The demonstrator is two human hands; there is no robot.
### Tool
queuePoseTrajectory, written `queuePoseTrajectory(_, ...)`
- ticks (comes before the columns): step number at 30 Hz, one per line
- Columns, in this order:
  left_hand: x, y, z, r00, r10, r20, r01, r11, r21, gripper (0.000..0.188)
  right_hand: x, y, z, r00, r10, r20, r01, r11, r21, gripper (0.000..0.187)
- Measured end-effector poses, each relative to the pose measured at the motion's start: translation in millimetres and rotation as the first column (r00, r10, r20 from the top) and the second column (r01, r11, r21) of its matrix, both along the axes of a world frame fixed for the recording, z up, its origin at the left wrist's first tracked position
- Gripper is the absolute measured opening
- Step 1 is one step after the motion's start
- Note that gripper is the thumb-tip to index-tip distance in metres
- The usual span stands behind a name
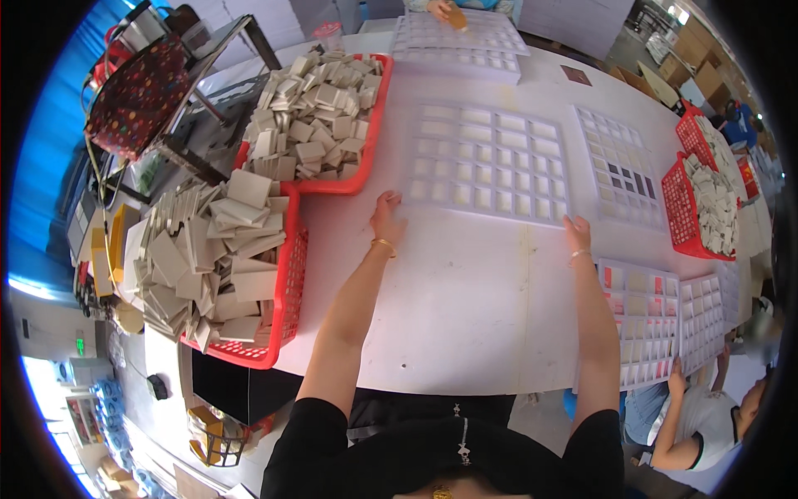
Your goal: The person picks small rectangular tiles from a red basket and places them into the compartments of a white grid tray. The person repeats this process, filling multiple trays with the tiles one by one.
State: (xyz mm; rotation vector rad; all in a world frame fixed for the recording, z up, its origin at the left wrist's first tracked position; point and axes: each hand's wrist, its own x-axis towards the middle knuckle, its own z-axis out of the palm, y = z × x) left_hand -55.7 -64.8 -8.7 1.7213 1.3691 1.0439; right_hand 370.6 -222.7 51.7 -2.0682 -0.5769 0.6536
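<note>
A white grid tray (490, 158) with many square cells lies flat on the white table (465, 299) in front of me. My left hand (386, 216) touches its near left corner, fingers curled on the edge. At the tray's near right corner my right hand (577, 233) rests on the edge. Each wrist carries a thin bracelet. Whether the fingers clamp the tray or just press on it is unclear.
Two red baskets (287, 274) (366, 158) heaped with beige square pieces stand at my left. Another grid tray (622, 166), partly dark-filled, lies at right, with red baskets (677, 208) beyond. Filled trays (648, 320) sit at near right beside a seated person (706, 424). Someone's hand (440, 10) works on far trays (461, 41).
</note>
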Motion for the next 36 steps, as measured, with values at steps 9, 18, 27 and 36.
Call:
queuePoseTrajectory(9, -96.7, -189.8, 29.7, 0.986, 0.161, 0.052, -0.153, 0.98, -0.129, 0.043, -47.1, -196.2, 54.5, 0.912, 0.405, 0.067, -0.4, 0.913, -0.084, 0.025)
queuePoseTrajectory(18, -189.0, -291.4, 127.1, 0.931, -0.102, -0.351, -0.107, 0.842, -0.528, 0.029, -107.3, -282.0, 94.7, 0.726, 0.485, -0.489, -0.672, 0.652, -0.351, 0.018)
queuePoseTrajectory(27, -209.2, -203.9, 233.8, 0.668, 0.162, -0.726, 0.312, 0.825, 0.471, 0.026, -121.4, -260.3, 105.0, 0.746, 0.589, 0.31, -0.535, 0.808, -0.247, 0.013)
queuePoseTrajectory(36, -245.8, -127.5, 247.6, 0.237, 0.091, -0.967, 0.352, 0.92, 0.173, 0.048, -173.3, -248.3, 135.0, 0.726, 0.639, 0.254, -0.603, 0.769, -0.211, 0.013)
